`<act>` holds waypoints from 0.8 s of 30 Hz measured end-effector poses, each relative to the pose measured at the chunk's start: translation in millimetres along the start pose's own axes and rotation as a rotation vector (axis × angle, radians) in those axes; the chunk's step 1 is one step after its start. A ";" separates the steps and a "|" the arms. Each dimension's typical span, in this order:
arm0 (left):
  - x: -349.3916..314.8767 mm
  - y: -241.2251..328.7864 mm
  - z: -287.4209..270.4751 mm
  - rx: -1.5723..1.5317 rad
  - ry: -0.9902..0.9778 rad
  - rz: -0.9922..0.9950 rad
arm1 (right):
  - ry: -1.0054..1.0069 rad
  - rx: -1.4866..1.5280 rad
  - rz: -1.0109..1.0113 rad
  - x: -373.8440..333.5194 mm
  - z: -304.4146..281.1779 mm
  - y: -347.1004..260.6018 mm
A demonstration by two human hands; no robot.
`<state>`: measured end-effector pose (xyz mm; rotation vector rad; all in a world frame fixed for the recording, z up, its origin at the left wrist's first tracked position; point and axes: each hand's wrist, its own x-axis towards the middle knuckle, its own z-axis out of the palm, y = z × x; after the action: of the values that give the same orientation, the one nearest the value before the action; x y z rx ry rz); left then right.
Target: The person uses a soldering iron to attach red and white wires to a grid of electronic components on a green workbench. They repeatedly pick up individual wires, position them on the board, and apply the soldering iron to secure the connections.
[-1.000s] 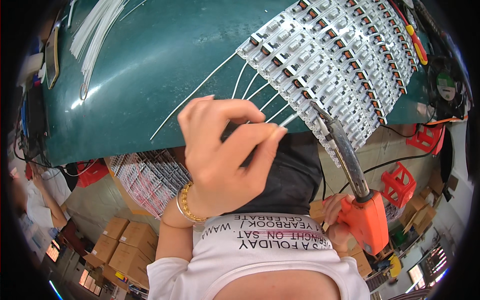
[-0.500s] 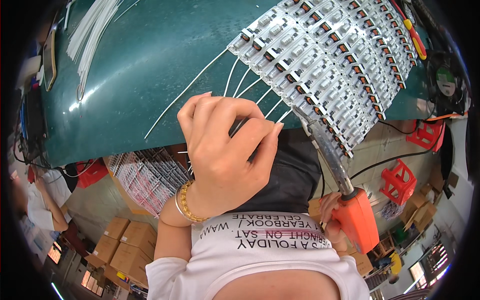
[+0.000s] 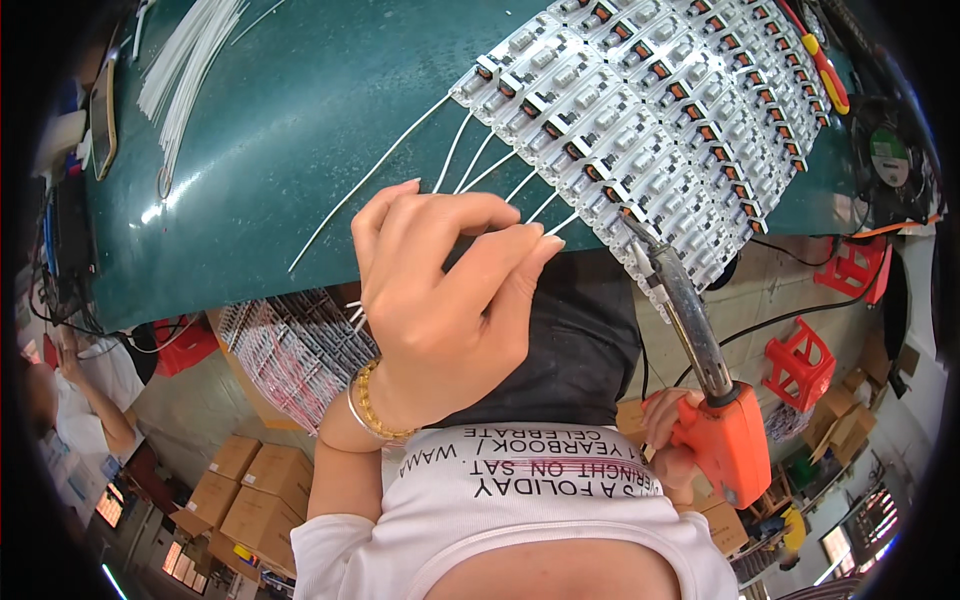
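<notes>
Thumb and index finger of the left hand (image 3: 450, 290) are pinched together on the near end of one white wire (image 3: 566, 223); the other fingers are curled loosely. The right hand (image 3: 668, 430), nearer to the body, is wrapped around the handle of an orange soldering gun (image 3: 735, 440). From the pinch, this short wire runs forward and right to the edge of the panel of small modules (image 3: 650, 130). The panel lies ahead and to the right of the left hand, with its near edge slanting toward the person. The left hand is nearer to this edge; from the right hand, only the gun's metal barrel reaches there, sloping forward and left. Whether its tip touches, I cannot tell. More wires (image 3: 453, 152) extend from the edge toward the left hand, over the green worktop (image 3: 300, 120).
</notes>
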<state>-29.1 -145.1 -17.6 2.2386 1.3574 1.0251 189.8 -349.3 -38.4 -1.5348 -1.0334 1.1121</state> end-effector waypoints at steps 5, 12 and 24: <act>-2.3 11.5 6.1 -0.030 -0.033 0.033 | -0.060 0.132 0.093 5.8 1.9 -16.0; 0.1 12.4 6.6 0.011 -0.062 0.037 | 0.020 -0.073 -0.035 -8.9 -7.7 11.7; 2.9 13.4 4.5 0.037 -0.092 0.049 | 0.049 -0.022 0.026 -1.0 4.8 -3.7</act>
<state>-16.6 -148.8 -11.5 2.3268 1.2990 0.9083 184.6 -348.5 -35.3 -1.5886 -0.9985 1.0791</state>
